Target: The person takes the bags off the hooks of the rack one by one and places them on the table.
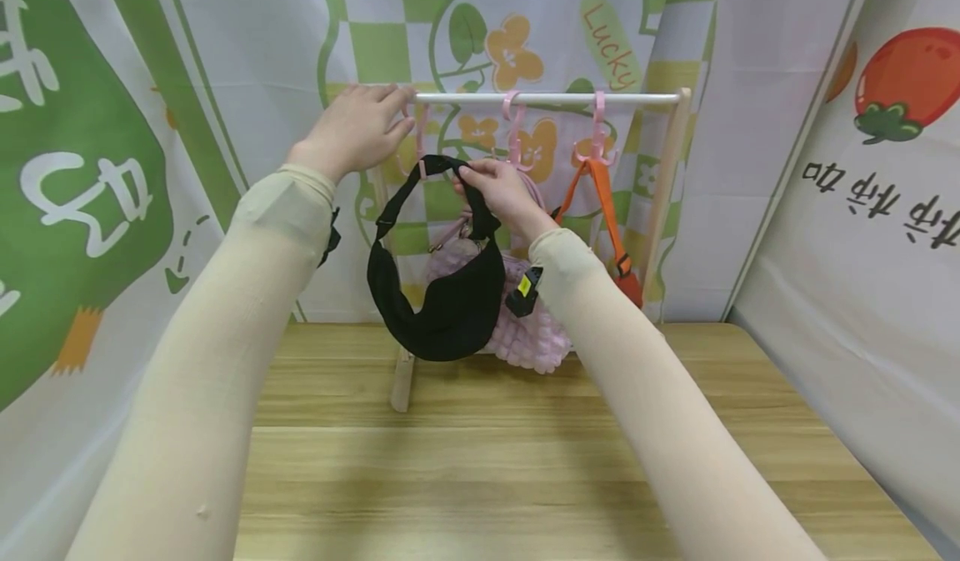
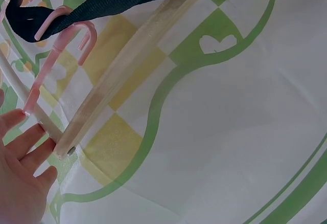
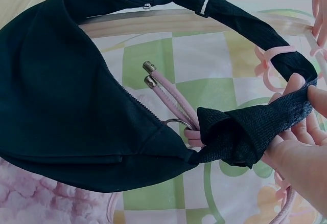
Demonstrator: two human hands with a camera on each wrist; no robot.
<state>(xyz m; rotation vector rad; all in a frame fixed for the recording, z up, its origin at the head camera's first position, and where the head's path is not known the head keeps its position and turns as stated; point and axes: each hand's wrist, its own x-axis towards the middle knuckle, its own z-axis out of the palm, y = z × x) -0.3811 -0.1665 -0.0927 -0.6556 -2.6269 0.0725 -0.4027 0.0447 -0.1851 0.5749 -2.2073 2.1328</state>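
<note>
A black sling bag (image 1: 457,319) hangs by its strap in the head view, at the left part of a small rack. Its strap (image 3: 286,63) passes over a pink hook (image 2: 48,70), lying in the hook's lower prongs. My right hand (image 1: 501,192) pinches the strap just right of that hook, thumb on the near side. Up at the rail's left end, my left hand (image 1: 360,127) has its fingers extended over the rail (image 1: 555,98). In the left wrist view its fingertips (image 2: 36,132) are at the rail and the hook's upper end.
Behind the black bag hangs a pink puffy bag (image 1: 532,336). An orange bag (image 1: 603,202) hangs from another pink hook (image 1: 598,127) at the right. The rack's wooden post (image 1: 666,186) stands on the wood-grain table (image 1: 465,461). Printed curtains surround the back and sides.
</note>
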